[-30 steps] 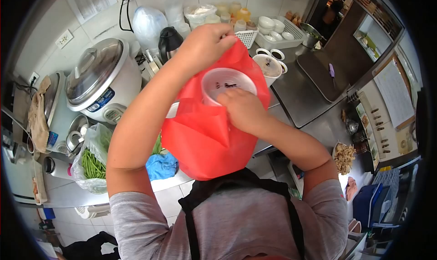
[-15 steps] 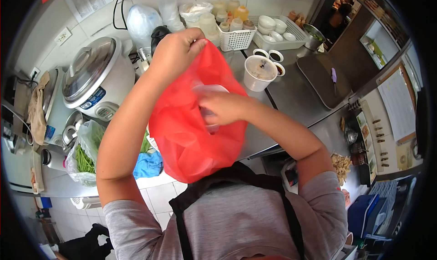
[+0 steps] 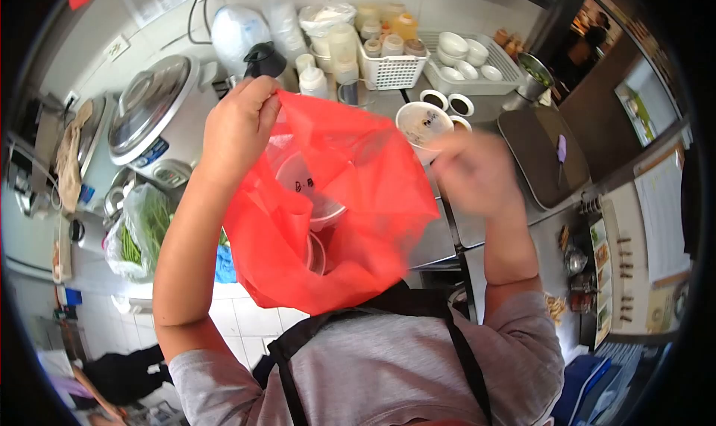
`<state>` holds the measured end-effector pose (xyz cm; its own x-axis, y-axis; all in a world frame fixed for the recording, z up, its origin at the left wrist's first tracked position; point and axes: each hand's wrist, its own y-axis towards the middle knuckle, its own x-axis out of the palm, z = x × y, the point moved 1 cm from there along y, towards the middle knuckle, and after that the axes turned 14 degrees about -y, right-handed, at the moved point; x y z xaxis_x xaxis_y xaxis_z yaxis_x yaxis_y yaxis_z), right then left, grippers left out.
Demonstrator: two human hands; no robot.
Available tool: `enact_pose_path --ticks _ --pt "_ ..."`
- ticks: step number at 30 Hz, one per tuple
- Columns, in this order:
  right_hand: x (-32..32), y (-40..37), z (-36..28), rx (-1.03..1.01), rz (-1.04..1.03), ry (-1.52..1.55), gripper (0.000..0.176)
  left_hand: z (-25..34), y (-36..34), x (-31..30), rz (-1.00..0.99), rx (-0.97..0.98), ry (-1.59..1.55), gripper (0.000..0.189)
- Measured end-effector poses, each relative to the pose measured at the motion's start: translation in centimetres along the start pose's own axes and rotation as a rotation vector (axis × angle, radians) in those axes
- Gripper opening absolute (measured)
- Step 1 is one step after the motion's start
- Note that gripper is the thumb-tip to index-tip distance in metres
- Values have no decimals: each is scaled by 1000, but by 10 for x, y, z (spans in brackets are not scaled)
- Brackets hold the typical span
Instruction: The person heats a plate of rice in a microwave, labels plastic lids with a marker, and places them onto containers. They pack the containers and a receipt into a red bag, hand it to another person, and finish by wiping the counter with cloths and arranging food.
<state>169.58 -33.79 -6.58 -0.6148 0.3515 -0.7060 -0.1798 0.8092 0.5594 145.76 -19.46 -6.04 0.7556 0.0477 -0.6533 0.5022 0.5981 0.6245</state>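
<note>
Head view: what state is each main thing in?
Red bag: open, containers inside
Left hand: closed on the bag's edge
Right hand: blurred, grip unclear
Counter tub: upright, covered
Rice cooker: covered
Small cups: uncovered, dark inside
Purple-handled tool: lying on the board

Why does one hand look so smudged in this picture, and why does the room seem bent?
Head view: the right hand is smeared, probably by quick movement, while the left hand, gripping the red bag, looks clearer; head view: the room curves within black corners, suggesting a very wide lens; head view: the shiny cooker lid catches pale reflections.
</note>
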Motion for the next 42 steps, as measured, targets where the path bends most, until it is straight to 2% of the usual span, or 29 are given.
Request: enact_pose_path --ticks 1,2,4,6,9,10,12,15,16,17,19,21,22,24,25,26,28,29,30,32,33,35,37,39,41,42 --pt "1 -4 33 152 181 -58 22 7 -4 -5 -21 -54 31 22" --pt "5 -7 63 393 23 -162 27 21 -7 -13 -44 -107 63 26" --pt "55 -36 130 484 -205 -772 30 38 -17 -25 -95 -154 112 42" --pt "105 -75 169 389 -134 -844 31 55 -28 -31 -156 -70 182 44" --pt "119 -87 185 368 149 -820 27 76 -43 -36 -254 -58 248 49" --pt "120 -90 190 304 110 -787 25 80 -49 -38 -273 -67 281 50" --pt "114 -88 188 188 43 -726 22 81 -60 -42 -284 -109 389 59" --pt "100 -83 181 231 -138 -738 19 71 -78 -51 -210 -302 370 71" --pt "83 -82 173 316 -97 -645 19 48 -101 -49 -186 -383 340 77" --pt "60 -77 157 399 -59 -544 20 40 -109 -48 -293 -489 210 74" --pt "20 -65 116 424 -53 -463 20 29 -122 -49 -503 -695 -57 69" --pt "-23 -48 59 236 -32 -536 16 12 -136 -48 -452 -847 -266 60" --pt "-42 -42 33 220 -25 -521 15 7 -141 -49 -426 -919 -373 56" --pt "-73 -33 -15 118 102 -530 16 22 -139 -67 -62 -846 -841 48" --pt "-85 -32 -28 70 144 -377 15 31 -137 -79 127 -788 -1065 44" --pt "-90 -28 -44 29 188 -135 14 39 -137 -91 198 -760 -1158 41" --pt "-77 -18 -81 2 390 68 19 49 -141 -109 308 -724 -1266 35" --pt "-66 -14 -94 17 490 186 21 54 -142 -113 301 -696 -1274 35" --pt "-50 -6 -108 35 498 269 23 60 -142 -113 294 -669 -1282 35" --pt "-22 11 -116 -52 337 350 23 74 -147 -112 344 -636 -1266 35" --pt "-7 20 -115 -89 165 298 21 85 -148 -110 403 -624 -1281 31" --pt "25 35 -113 -108 -175 134 19 88 -161 -115 363 -531 -1285 29" --pt "63 43 -107 -82 -322 -7 17 95 -172 -117 460 -462 -1193 29" --pt "96 35 -88 -253 -250 -239 15 106 -190 -116 449 -380 -1138 27" --pt "113 34 -74 -361 -211 -450 16 76 -184 -118 -401 330 -1340 31" --pt "115 32 -66 -380 -211 -543 19 81 -191 -115 -490 305 -1359 35"
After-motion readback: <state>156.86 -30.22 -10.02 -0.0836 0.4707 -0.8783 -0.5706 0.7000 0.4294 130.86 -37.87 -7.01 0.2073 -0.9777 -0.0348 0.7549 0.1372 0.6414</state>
